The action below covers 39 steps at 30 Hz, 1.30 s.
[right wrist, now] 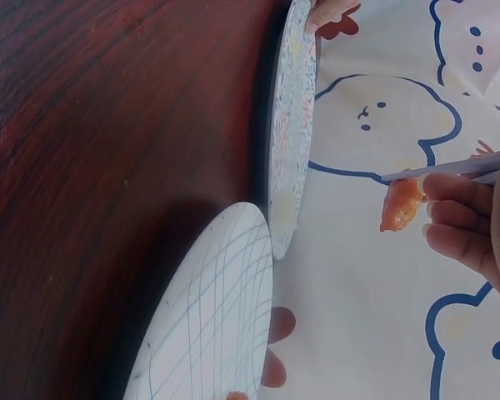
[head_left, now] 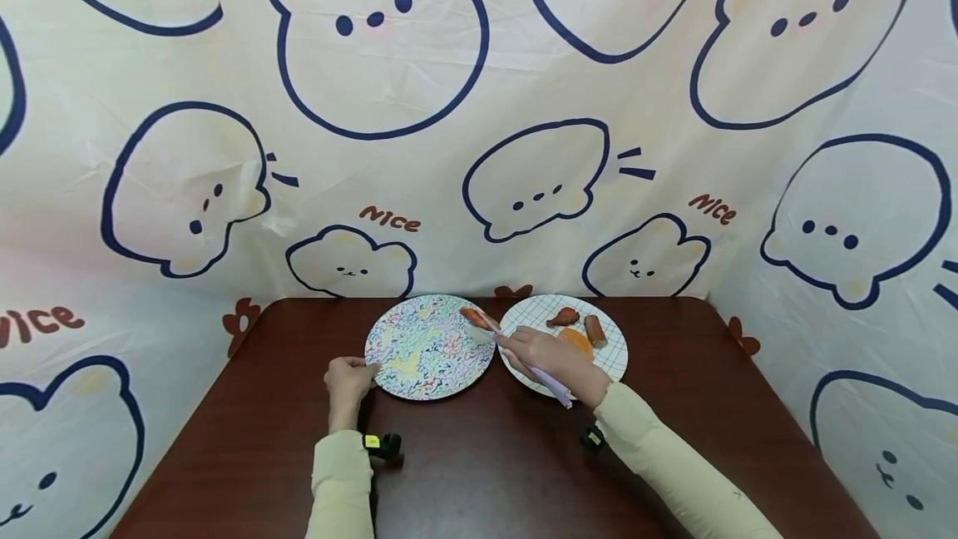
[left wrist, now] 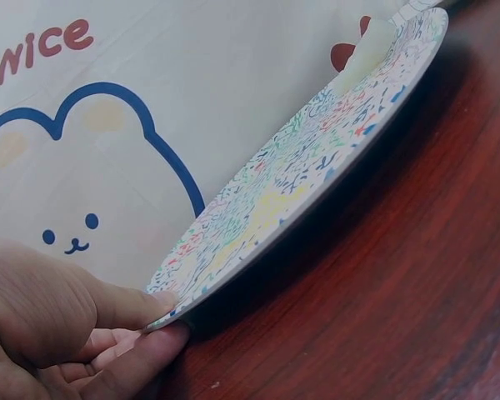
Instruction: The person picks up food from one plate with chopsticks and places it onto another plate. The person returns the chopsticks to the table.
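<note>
My left hand (head_left: 348, 381) pinches the left rim of a round speckled plate (left wrist: 258, 200), thumb on top and fingers beneath. My right hand (head_left: 550, 353) holds pale purple chopsticks (head_left: 551, 385), whose back ends stick out toward me. At their tips is a glossy orange-brown food piece (right wrist: 402, 205), perhaps a wing, held above the right side of the speckled plate. A pale yellowish piece (left wrist: 371, 54) lies near that plate's right edge. Under my right hand is a white gridded plate (head_left: 615, 352) with a drumstick (head_left: 563, 318), a sausage piece (head_left: 595, 331) and a partly hidden orange piece (head_left: 576, 343).
Both plates stand side by side near the far edge of a dark brown table (head_left: 479, 472). A cream cloth (head_left: 441, 173) with bear drawings hangs behind and along the sides.
</note>
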Available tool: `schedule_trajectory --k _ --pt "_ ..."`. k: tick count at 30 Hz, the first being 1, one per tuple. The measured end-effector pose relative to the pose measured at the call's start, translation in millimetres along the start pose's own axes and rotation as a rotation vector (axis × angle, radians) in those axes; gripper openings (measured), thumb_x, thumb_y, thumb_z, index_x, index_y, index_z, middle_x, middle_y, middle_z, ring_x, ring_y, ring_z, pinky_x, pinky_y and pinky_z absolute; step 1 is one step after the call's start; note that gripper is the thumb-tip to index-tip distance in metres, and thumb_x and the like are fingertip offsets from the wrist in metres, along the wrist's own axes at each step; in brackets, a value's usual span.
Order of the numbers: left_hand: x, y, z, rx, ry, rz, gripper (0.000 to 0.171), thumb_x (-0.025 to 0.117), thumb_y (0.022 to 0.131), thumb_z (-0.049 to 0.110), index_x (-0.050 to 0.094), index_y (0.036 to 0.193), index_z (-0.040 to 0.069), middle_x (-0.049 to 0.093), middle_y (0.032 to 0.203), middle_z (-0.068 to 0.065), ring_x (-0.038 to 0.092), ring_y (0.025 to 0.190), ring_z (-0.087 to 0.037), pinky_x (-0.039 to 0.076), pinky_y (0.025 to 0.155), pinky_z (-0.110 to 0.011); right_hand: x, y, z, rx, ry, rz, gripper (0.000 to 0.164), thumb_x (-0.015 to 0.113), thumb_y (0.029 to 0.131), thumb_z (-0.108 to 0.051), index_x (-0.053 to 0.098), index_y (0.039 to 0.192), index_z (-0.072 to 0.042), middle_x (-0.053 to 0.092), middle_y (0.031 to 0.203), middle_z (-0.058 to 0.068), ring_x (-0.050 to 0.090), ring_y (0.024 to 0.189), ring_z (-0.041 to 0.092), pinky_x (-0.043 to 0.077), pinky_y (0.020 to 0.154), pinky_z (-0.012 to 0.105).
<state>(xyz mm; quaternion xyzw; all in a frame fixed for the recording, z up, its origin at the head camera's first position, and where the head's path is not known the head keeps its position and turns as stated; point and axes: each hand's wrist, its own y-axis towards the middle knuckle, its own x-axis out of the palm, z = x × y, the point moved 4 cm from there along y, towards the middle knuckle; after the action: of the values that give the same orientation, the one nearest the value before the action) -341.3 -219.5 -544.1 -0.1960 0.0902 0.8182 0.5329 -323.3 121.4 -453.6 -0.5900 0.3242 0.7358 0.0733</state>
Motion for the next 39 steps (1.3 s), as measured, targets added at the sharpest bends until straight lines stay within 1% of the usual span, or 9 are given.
schedule_trajectory --k 3,6,13,21,23,25,29,34,39 --pt "0.6 -0.5 -0.1 0.000 -0.006 0.000 0.026 0.073 0.089 0.008 0.068 0.103 -0.014 0.067 0.086 -0.024 0.066 0.061 -0.019 0.055 0.058 -0.035 3 2 0 0.013 0.033 -0.036 0.037 0.058 0.101 -0.015 0.063 0.135 -0.002 0.072 0.111 0.008 0.067 0.102 0.019 0.057 0.088 0.029" --pt "1.1 -0.1 0.5 0.005 -0.003 0.000 0.028 0.073 0.089 0.009 0.068 0.104 -0.014 0.068 0.086 -0.024 0.067 0.063 -0.021 0.056 0.059 -0.036 5 5 0 0.010 0.067 -0.046 0.037 0.056 0.101 -0.015 0.063 0.135 -0.001 0.072 0.114 0.009 0.067 0.104 0.020 0.057 0.091 0.031" --pt "2.2 -0.5 0.2 0.004 0.018 0.006 0.028 0.073 0.088 0.008 0.068 0.104 -0.014 0.068 0.087 -0.024 0.066 0.063 -0.020 0.055 0.059 -0.035 17 10 -1 -0.029 0.074 -0.028 0.035 0.058 0.100 -0.013 0.065 0.132 0.000 0.073 0.111 0.011 0.068 0.099 0.020 0.058 0.088 0.030" --pt "3.6 -0.1 0.6 0.009 0.015 0.010 0.027 0.073 0.089 0.008 0.069 0.104 -0.014 0.067 0.092 -0.028 0.067 0.066 -0.022 0.055 0.061 -0.037 32 16 -4 -0.094 0.022 0.030 0.030 0.064 0.095 -0.009 0.070 0.123 0.002 0.075 0.105 0.011 0.069 0.092 0.020 0.058 0.082 0.027" --pt "3.8 0.8 0.4 0.007 0.020 0.010 0.026 0.073 0.089 0.008 0.069 0.103 -0.013 0.068 0.090 -0.026 0.067 0.066 -0.022 0.055 0.061 -0.037 35 17 -4 -0.084 0.029 0.014 0.030 0.063 0.096 -0.009 0.070 0.123 0.001 0.074 0.105 0.012 0.069 0.091 0.019 0.058 0.081 0.026" --pt "3.7 1.3 0.0 0.004 0.019 0.009 0.025 0.073 0.089 0.008 0.069 0.102 -0.013 0.067 0.091 -0.026 0.067 0.065 -0.021 0.055 0.061 -0.037 40 19 -3 -0.053 0.051 -0.035 0.029 0.062 0.098 -0.010 0.070 0.124 0.000 0.074 0.103 0.011 0.068 0.088 0.018 0.058 0.079 0.025" --pt "3.1 2.3 -0.2 0.005 0.019 0.008 0.025 0.073 0.089 0.008 0.069 0.101 -0.013 0.067 0.090 -0.026 0.067 0.065 -0.021 0.055 0.060 -0.036 47 22 -3 -0.009 0.094 -0.097 0.028 0.060 0.100 -0.012 0.069 0.124 -0.002 0.073 0.100 0.010 0.066 0.083 0.017 0.057 0.077 0.024" --pt "1.2 1.8 -0.7 0.006 0.026 0.021 0.022 0.074 0.088 0.009 0.070 0.097 -0.012 0.067 0.079 -0.019 0.065 0.061 -0.019 0.052 0.057 -0.033 52 26 -7 -0.023 0.150 -0.073 0.027 0.060 0.100 -0.010 0.070 0.122 0.000 0.073 0.098 0.010 0.066 0.082 0.017 0.057 0.077 0.024" --pt "-0.8 0.6 -1.3 0.007 0.029 0.030 0.019 0.075 0.087 0.008 0.071 0.092 -0.010 0.068 0.077 -0.018 0.063 0.057 -0.015 0.049 0.055 -0.030 57 28 -8 -0.024 0.211 -0.042 0.029 0.056 0.102 -0.009 0.069 0.125 0.003 0.073 0.095 0.008 0.066 0.082 0.015 0.056 0.077 0.025"
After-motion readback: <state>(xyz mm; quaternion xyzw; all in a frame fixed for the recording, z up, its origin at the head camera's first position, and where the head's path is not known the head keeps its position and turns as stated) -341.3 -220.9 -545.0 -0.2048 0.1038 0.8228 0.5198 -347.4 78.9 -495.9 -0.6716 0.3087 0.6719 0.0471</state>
